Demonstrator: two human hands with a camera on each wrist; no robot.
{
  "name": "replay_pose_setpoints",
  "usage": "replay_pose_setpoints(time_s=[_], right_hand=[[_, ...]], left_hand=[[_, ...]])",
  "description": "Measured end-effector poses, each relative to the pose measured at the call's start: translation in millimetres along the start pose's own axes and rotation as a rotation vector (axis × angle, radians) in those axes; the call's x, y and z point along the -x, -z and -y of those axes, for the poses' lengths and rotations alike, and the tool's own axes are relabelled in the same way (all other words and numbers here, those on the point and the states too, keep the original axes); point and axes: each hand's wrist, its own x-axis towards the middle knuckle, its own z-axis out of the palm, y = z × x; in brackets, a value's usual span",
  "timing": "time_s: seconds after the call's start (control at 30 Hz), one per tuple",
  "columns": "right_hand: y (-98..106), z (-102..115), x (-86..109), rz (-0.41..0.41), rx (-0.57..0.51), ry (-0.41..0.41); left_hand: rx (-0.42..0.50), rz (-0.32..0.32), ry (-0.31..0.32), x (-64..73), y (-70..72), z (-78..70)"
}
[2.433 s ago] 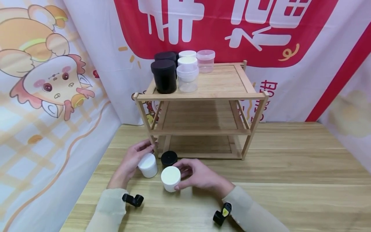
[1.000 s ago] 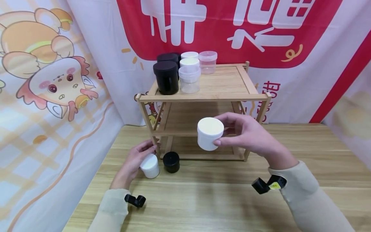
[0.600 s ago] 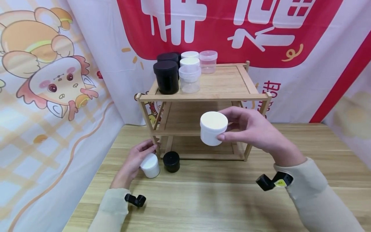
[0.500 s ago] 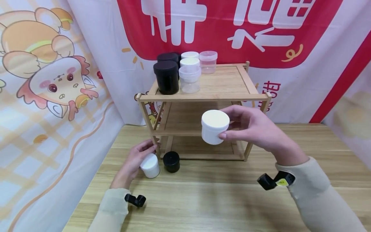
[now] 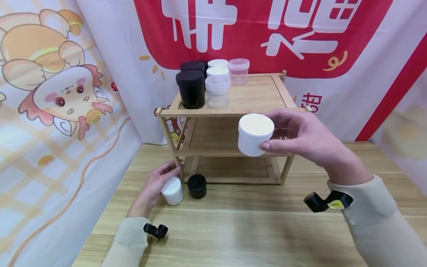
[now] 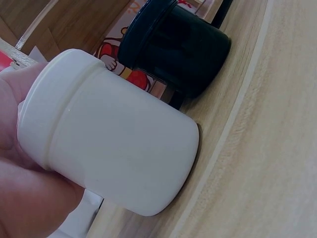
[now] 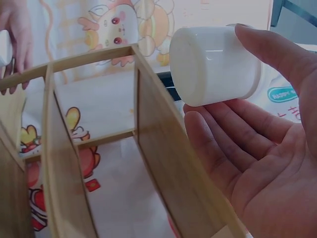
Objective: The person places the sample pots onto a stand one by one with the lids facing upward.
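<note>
My right hand (image 5: 308, 139) pinches a white lidded jar (image 5: 255, 135) between thumb and fingers. The jar is in the air before the middle tier of the wooden rack (image 5: 230, 111), below its top edge. In the right wrist view the thumb presses one side of the jar and fingertips the other. At the rack's front left leg, my left hand (image 5: 155, 185) holds the leg between thumb and fingers. A second white jar (image 5: 172, 191) stands on the table against that hand, its lid close to the palm (image 6: 29, 198). Beside it stands a small black jar (image 5: 197, 186).
On the rack's top tier, black jars (image 5: 191, 89), white jars (image 5: 217, 70) and clear jars (image 5: 217, 97) are grouped at the left. The rack stands on a wooden table (image 5: 233, 230). Printed cloth (image 5: 110, 33) hangs behind and at the sides.
My right hand has lifted the white jar off the table from beside the black jar, moving it right and up to the rack. The left hand stays at the leg.
</note>
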Motion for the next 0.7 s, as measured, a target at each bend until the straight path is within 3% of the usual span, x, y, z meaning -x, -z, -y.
replay_pose_setpoints(time_s=[0.3,0.53,0.7], right_hand=[[11,15,-3.4,-0.029,0.0,0.038],[19,23,-3.6,-0.092,0.065,-0.081],[25,22,-6.9,-0.098,0.044,-0.073]], left_hand=[[-0.001,0.004,0.004,0.1,1.0,0.7],[-0.011,-0.002,-0.016,-0.2,1.0,1.4],[-0.012,0.0,-0.004,0.6,1.5,1.0]])
